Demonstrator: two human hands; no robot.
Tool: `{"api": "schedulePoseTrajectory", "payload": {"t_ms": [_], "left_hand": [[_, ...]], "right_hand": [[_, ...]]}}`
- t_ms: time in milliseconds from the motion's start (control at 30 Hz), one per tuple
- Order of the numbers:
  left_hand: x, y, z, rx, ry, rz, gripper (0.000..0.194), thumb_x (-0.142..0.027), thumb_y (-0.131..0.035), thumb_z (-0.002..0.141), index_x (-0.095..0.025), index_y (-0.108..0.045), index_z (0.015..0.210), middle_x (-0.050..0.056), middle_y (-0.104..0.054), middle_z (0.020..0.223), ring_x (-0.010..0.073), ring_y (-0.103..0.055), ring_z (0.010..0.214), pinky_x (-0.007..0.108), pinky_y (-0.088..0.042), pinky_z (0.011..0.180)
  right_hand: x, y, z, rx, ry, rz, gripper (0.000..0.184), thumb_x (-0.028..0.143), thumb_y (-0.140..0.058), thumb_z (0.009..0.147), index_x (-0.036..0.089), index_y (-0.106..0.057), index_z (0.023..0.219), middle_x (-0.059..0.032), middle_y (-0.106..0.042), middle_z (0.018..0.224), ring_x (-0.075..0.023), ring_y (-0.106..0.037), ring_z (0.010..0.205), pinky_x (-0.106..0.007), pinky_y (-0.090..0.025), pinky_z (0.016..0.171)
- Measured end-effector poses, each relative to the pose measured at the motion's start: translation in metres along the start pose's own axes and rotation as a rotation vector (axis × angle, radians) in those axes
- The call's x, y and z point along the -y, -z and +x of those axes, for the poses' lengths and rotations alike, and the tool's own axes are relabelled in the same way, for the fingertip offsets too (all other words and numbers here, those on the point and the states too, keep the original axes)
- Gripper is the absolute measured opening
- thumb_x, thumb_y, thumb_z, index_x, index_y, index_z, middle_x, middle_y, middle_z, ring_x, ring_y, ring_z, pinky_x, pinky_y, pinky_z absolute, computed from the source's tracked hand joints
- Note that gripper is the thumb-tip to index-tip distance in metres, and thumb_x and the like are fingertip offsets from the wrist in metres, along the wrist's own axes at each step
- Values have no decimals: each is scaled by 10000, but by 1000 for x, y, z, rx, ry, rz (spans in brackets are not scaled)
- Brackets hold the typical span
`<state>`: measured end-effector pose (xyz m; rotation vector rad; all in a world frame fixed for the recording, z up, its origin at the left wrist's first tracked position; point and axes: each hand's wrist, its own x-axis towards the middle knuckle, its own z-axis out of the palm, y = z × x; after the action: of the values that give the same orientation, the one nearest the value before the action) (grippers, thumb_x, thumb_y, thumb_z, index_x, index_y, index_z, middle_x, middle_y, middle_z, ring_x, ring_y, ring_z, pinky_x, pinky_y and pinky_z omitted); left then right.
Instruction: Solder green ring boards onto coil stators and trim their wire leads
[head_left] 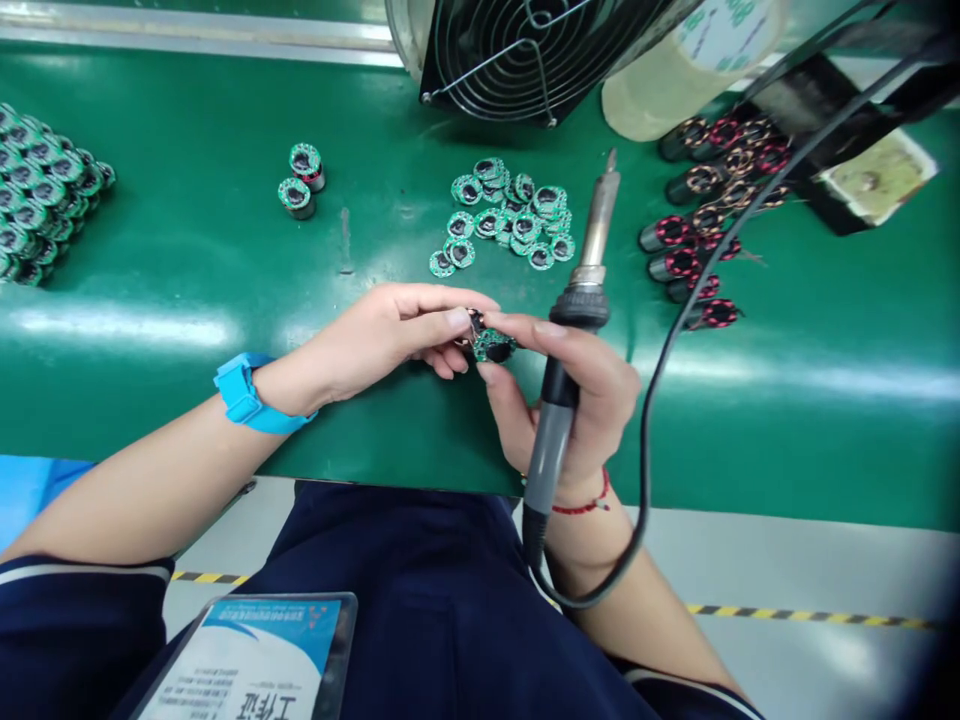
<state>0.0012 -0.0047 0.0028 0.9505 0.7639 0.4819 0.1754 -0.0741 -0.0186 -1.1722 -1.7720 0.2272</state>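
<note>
My left hand (397, 330) pinches a small wire-wound coil core (475, 320), mostly hidden behind the fingers. Against its end is a round green circuit board (493, 347), tilted, with my right hand's (592, 390) index finger and thumb at its right edge. The same right hand holds a soldering iron (555, 430) across the palm, its tip pointing up and away from the board. Just beyond the hands lies a loose pile of ring-shaped green circuit boards (525, 226).
Wound coil cores (679, 263) stand at the right, near a solder-stained tray (874, 180). A black fan (540, 50) and a tape roll (660, 90) are at the back. Two board-topped cores (297, 198) and a stack of many more (37, 200) sit left. The iron's cable (646, 470) loops beside my right arm.
</note>
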Motion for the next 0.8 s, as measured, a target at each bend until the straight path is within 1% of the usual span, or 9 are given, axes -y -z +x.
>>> {"api": "schedulePoseTrajectory", "payload": {"t_ms": [167, 267, 367, 467, 500, 533, 600, 700, 800], "left_hand": [[3, -5, -2, -56, 45, 33, 252, -251, -641, 891, -133, -727, 1097, 33, -731, 815, 83, -652, 654, 217, -558, 672], [2, -8, -4, -72, 14, 66, 209, -212, -583, 917, -135, -732, 1042, 24, -728, 856, 84, -663, 726, 224, -566, 742], [1, -11, -5, -44, -24, 74, 234, -240, -507, 951, -132, -715, 949, 18, -711, 876, 95, -669, 797, 245, -569, 799], [0, -11, -4, -51, -68, 135, 104, -182, -570, 888, -129, -654, 921, 10, -693, 852, 94, -661, 800, 227, -554, 765], [-1, -9, -3, -80, -83, 165, 84, -142, -590, 855, -131, -624, 930, 5, -683, 833, 95, -658, 790, 219, -546, 738], [-2, -6, -2, -130, -103, 205, 116, -109, -598, 826, -136, -594, 939, -1, -670, 811, 96, -654, 772, 216, -537, 709], [-6, 6, 0, -283, -166, 345, 164, -87, -600, 796, -143, -560, 945, -6, -644, 792, 100, -638, 733, 225, -521, 675], [-14, 29, 0, -542, -261, 750, 156, -128, -616, 793, -140, -608, 948, 10, -638, 828, 110, -601, 697, 279, -510, 709], [-21, 49, -1, -682, -264, 1157, 144, -205, -577, 859, -140, -676, 941, 58, -639, 907, 185, -615, 854, 375, -495, 854]], "right_hand": [[3, -3, -3, 28, -29, -49, 572, 184, -667, 835, 341, -451, 1341, -21, -733, 1056, -241, -690, 886, -417, -577, 774], [4, -6, -1, 59, -56, -112, 521, 196, -651, 855, 318, -465, 1326, -30, -726, 1059, -238, -664, 904, -407, -551, 781], [5, -7, 2, 124, -69, -172, 484, 187, -641, 862, 311, -483, 1302, -27, -725, 1050, -232, -651, 949, -390, -536, 784], [6, -6, 4, 194, -28, -185, 501, 187, -631, 867, 305, -469, 1326, -41, -717, 1136, -234, -647, 1041, -380, -535, 787], [6, -6, 4, 214, -15, -174, 523, 191, -629, 867, 297, -454, 1348, -51, -709, 1174, -238, -640, 1084, -384, -539, 808], [7, -6, 4, 225, -6, -156, 549, 193, -631, 864, 283, -437, 1370, -65, -698, 1210, -244, -630, 1126, -394, -542, 841], [6, -5, 3, 212, -14, -126, 584, 190, -638, 853, 260, -422, 1391, -87, -674, 1269, -252, -617, 1173, -422, -538, 908], [3, -4, -1, 135, -71, -106, 591, 165, -638, 842, 278, -433, 1384, -88, -655, 1304, -253, -634, 1149, -456, -537, 942], [0, -3, -4, 90, -118, -83, 599, 148, -638, 838, 299, -435, 1382, -80, -660, 1297, -249, -648, 1120, -451, -555, 910]]}}
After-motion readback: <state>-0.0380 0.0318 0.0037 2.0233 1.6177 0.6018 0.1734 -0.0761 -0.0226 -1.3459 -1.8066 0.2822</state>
